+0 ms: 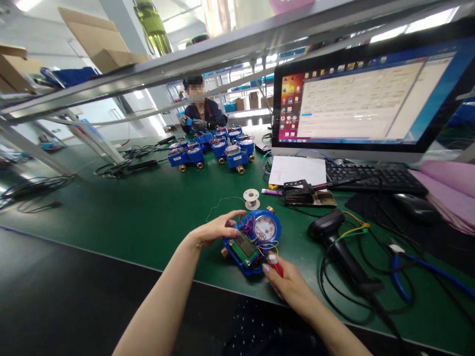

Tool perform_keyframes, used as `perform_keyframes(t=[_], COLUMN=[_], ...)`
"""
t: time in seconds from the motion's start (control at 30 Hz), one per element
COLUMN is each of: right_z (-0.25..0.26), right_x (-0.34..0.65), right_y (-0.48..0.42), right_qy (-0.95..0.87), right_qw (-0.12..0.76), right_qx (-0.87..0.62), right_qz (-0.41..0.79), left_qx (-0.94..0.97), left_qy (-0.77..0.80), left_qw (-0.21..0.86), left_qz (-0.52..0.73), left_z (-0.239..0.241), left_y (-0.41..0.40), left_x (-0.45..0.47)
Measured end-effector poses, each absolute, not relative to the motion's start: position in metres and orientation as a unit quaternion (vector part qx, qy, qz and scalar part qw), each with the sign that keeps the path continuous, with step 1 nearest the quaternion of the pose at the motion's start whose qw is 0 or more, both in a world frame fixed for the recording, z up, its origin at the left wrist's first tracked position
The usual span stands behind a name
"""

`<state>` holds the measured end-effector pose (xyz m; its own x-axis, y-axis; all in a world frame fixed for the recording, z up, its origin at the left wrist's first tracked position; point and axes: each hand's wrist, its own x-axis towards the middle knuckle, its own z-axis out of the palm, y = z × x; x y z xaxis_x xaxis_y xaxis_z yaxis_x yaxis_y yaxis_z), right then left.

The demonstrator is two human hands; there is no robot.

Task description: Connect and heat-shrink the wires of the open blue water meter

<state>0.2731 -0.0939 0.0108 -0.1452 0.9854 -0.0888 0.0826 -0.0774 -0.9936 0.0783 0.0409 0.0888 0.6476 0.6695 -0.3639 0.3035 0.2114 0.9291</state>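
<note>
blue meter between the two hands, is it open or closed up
Open: the blue meter has its green display board and coloured wires exposed, with no cover over them.

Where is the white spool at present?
In the head view, the white spool stands on the green table, right of the left hand and just beyond the blue meter.

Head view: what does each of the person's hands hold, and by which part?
Left hand: blue meter, by its left edge beside the screen. Right hand: red object with a white end, by its red part.
</note>
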Motion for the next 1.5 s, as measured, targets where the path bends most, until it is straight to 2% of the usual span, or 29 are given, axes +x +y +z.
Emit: perform_keyframes(t=[0.13, 0.23, 0.33, 0.47, 0.63, 0.77, 0.93, 1.13, 1.2, 1.3, 1.37, 1.5], right_z=[0.025, 0.040, 0.046, 0.039, 0.037, 0.034, 0.016, 0.015, 0.018, 0.021, 0.021, 0.021], right_x=[0.276, 0.284, 0.288, 0.285, 0.285, 0.294, 0.308, 0.311, 0.313, 0.311, 0.302, 0.265], right_y=[-0.079, -0.061, -0.042, -0.024, -0.013, 0.000, 0.006, -0.009, -0.021, -0.047, -0.068, -0.097], right_qy=[-0.529, -0.514, -0.532, -0.540, -0.554, -0.565, -0.562, -0.582, -0.599, -0.627, -0.636, -0.651], right_qw=[0.424, 0.444, 0.466, 0.471, 0.451, 0.405, 0.290, 0.224, 0.249, 0.353, 0.407, 0.422], right_qx=[-0.473, -0.477, -0.494, -0.528, -0.557, -0.601, -0.716, -0.757, -0.746, -0.686, -0.645, -0.622], right_qz=[0.563, 0.558, 0.507, 0.457, 0.424, 0.393, 0.296, 0.193, 0.149, 0.109, 0.116, 0.104], left_qx=[0.560, 0.356, 0.253, 0.239, 0.185, 0.173, 0.188, 0.326, 0.412, 0.542, 0.594, 0.653], left_qy=[0.395, 0.429, 0.468, 0.484, 0.476, 0.476, 0.526, 0.524, 0.534, 0.602, 0.622, 0.610], left_qw=[0.699, 0.742, 0.684, 0.622, 0.609, 0.613, 0.622, 0.628, 0.596, 0.459, 0.364, 0.255], left_qz=[0.205, 0.373, 0.499, 0.566, 0.607, 0.606, 0.549, 0.474, 0.435, 0.363, 0.357, 0.370], left_z=[0.078, 0.059, 0.031, 0.004, 0.010, 0.019, 0.023, 0.019, 0.017, 0.021, 0.025, 0.024], left_y=[0.011, -0.025, -0.054, -0.069, -0.070, -0.069, -0.065, -0.069, -0.064, -0.040, -0.015, 0.036], left_x=[0.078, 0.085, 0.099, 0.122, 0.143, 0.149, 0.141, 0.104, 0.078, 0.035, 0.013, 0.001])
